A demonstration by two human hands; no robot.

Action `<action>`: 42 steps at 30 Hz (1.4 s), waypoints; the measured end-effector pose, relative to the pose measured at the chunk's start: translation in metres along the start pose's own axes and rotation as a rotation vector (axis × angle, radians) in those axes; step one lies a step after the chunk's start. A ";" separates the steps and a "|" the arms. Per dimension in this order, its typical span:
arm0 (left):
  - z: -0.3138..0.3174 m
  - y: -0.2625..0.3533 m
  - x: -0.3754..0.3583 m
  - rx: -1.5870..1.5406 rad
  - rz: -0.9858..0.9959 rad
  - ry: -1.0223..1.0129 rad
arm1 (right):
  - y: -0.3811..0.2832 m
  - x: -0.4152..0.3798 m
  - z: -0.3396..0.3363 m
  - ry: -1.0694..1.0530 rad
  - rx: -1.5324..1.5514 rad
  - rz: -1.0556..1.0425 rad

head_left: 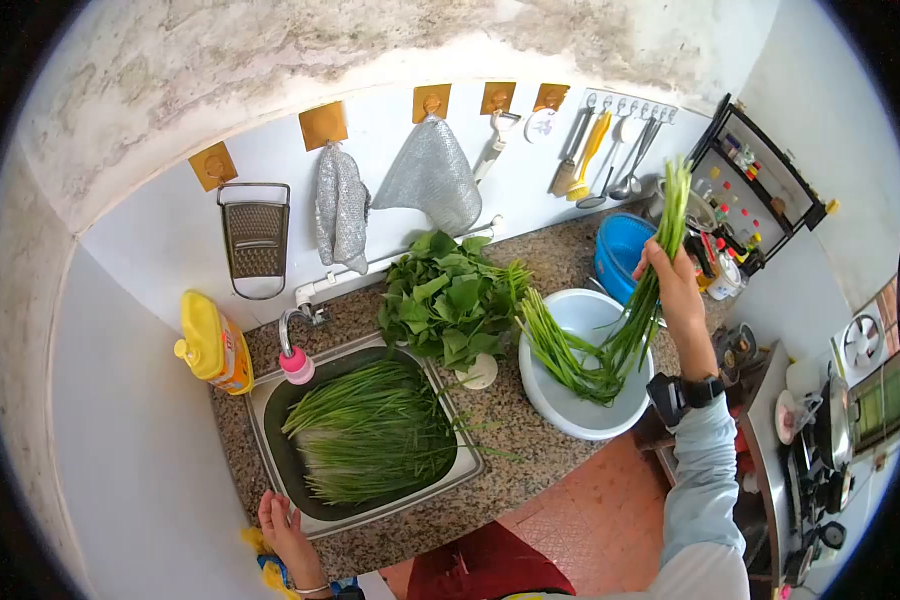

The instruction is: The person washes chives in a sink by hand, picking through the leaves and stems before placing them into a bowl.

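Two hands work at a kitchen counter: the right hand point(667, 275) is clenched around a bunch of green stalks point(638, 300) lifted over the white bowl point(570, 410); loose stalks could slip onto the counter. The left hand point(285, 530) rests flat and spread on the sink point(370, 510) rim.

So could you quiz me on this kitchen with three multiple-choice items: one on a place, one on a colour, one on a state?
1. Where do most of the chives lie?
A. in the sink
B. on the floor
C. in the blue basket

2. What colour is the detergent bottle?
A. red
B. yellow
C. black

3. How is the right hand?
A. flat on the counter
B. open and empty
C. closed round a chive bunch, raised above the white bowl

Answers: 1 A, they fill the sink; 2 B, its body is yellow; 3 C, its fingers wrap the stalks.
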State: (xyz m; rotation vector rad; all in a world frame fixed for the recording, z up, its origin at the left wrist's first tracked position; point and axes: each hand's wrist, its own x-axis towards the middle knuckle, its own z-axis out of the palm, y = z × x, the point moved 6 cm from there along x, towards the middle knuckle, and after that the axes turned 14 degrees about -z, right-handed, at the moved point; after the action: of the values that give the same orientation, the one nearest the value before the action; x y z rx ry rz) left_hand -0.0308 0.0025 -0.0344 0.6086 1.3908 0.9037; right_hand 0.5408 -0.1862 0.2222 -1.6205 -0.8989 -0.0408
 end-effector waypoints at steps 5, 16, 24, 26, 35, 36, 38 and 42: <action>0.010 0.008 -0.006 -0.005 0.012 -0.009 | 0.107 -0.012 0.005 -0.119 -0.532 -0.098; -0.004 0.008 -0.005 -0.059 -0.003 -0.002 | 0.224 -0.078 0.048 -0.582 -0.752 -0.082; -0.016 0.001 0.001 -0.116 -0.018 0.046 | 0.060 -0.087 0.166 -0.610 -0.229 -0.157; -0.019 -0.002 0.008 -0.145 -0.021 0.050 | 0.054 -0.128 0.229 -0.860 -0.178 -0.216; -0.024 -0.021 0.017 -0.207 -0.067 0.064 | 0.107 -0.303 0.472 -1.444 -0.075 -0.258; -0.023 -0.021 0.016 -0.206 -0.076 0.073 | 0.119 -0.314 0.490 -1.457 -0.062 -0.261; -0.028 -0.030 0.020 -0.206 -0.096 0.091 | 0.145 -0.324 0.522 -1.270 -0.063 -0.159; -0.033 -0.042 0.025 -0.224 -0.140 0.106 | 0.172 -0.347 0.551 -1.184 -0.067 -0.066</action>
State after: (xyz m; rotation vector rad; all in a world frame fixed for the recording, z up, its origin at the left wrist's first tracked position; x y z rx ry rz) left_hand -0.0572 -0.0046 -0.0872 0.2929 1.3847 0.9734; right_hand 0.1519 0.1067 -0.2433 -1.6167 -1.8360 0.9337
